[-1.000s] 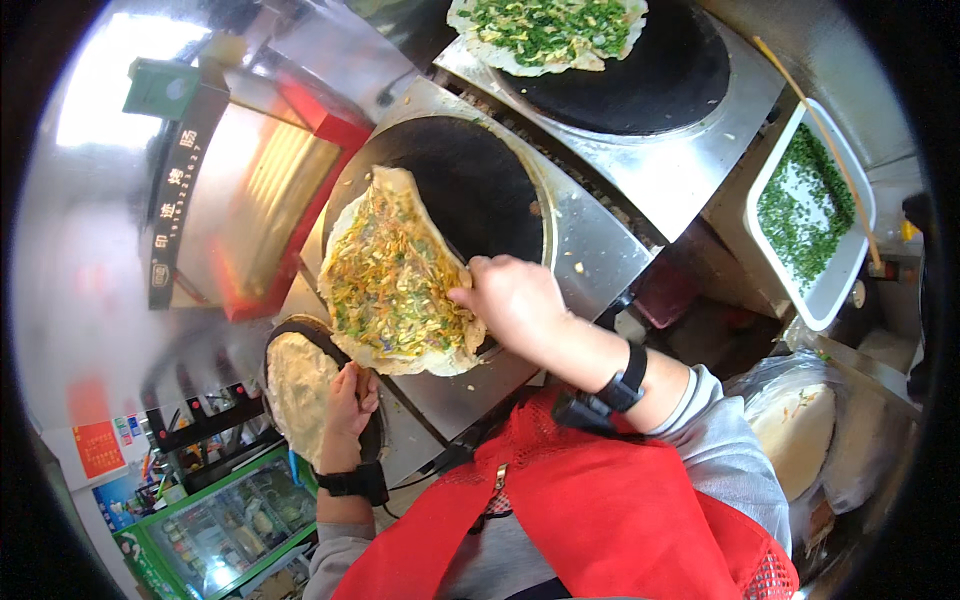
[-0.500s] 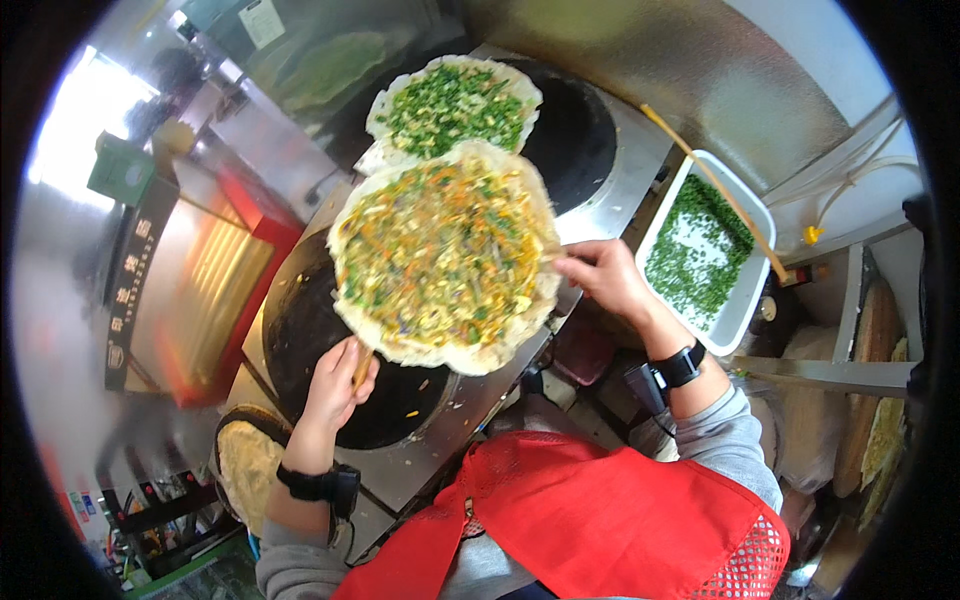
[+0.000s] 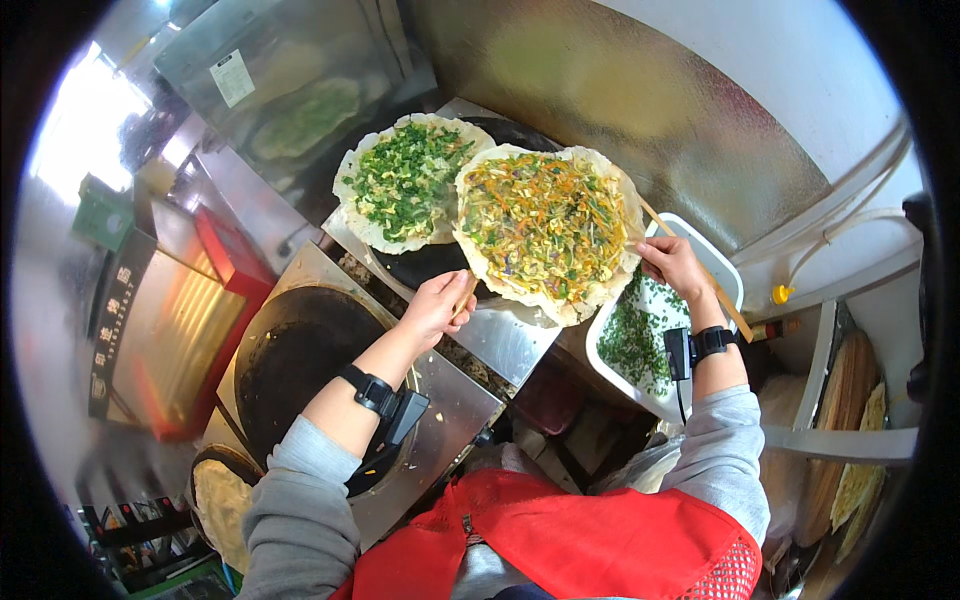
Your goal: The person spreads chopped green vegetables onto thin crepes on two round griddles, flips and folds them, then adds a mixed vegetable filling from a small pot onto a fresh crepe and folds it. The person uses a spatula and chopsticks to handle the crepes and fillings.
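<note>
Both of my hands hold up a large thin pancake (image 3: 545, 230) topped with egg, shredded carrot and greens. My left hand (image 3: 440, 308) is closed round a light wooden stick (image 3: 466, 292), which goes in under the pancake's near left edge. At the opposite edge the fingers of my right hand (image 3: 680, 268) are pinched together. Whether a stick tip is also between them I cannot tell. Just left of the held pancake, a second pancake (image 3: 405, 180) covered with chopped greens lies on the far round griddle (image 3: 418, 265).
The near round griddle (image 3: 300, 345) has crumbs on it. A white tray (image 3: 738, 280) of chopped greens stands at the right, with a long wooden stick (image 3: 728, 300) across it. Lower left is a round pan of pale batter or dough (image 3: 222, 505). A glass-fronted cabinet (image 3: 165, 330) stands left.
The topped pancake has moved right, from between the two griddles to beside the far one and partly over the tray. Both hands moved with it, keeping their grip.
</note>
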`<state>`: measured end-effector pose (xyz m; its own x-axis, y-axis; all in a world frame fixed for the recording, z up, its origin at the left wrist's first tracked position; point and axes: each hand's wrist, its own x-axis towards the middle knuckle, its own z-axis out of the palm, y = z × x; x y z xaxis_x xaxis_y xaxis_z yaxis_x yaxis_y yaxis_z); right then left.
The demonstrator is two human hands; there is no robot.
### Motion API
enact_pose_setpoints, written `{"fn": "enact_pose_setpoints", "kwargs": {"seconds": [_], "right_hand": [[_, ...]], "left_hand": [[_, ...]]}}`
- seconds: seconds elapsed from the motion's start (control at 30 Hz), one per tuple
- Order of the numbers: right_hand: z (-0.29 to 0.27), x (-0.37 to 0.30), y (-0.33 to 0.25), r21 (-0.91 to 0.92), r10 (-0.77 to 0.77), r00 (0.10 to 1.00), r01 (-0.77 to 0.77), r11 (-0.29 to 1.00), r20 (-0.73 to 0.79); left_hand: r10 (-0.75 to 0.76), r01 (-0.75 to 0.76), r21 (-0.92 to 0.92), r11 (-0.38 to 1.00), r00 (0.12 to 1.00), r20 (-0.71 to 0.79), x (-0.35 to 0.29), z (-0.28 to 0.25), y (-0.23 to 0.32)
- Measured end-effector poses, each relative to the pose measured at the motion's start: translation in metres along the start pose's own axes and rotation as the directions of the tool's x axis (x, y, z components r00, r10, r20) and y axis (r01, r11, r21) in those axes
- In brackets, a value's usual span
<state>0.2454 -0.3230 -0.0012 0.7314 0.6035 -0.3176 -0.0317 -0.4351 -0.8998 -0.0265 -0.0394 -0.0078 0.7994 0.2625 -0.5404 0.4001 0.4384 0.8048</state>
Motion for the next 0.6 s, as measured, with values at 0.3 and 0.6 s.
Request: {"fn": "enact_pose_setpoints", "kwargs": {"seconds": [0.3, 0.6], "right_hand": [[-0.001, 0.030, 0.011, 0.023, 0.009, 1.000, -0.010, 1.000, 0.024], [-0.007, 0.007, 0.014, 0.047, 0.023, 0.998, -0.020, 0.999, -0.066]], "left_hand": [[-0.059, 0.058, -0.029, 0.998, 0.997, -0.050, 0.014, 0.003, 0.003], [-0.120, 0.119, -0.007, 0.993, 0.991, -0.063, -0.028, -0.025, -0.002]]}}
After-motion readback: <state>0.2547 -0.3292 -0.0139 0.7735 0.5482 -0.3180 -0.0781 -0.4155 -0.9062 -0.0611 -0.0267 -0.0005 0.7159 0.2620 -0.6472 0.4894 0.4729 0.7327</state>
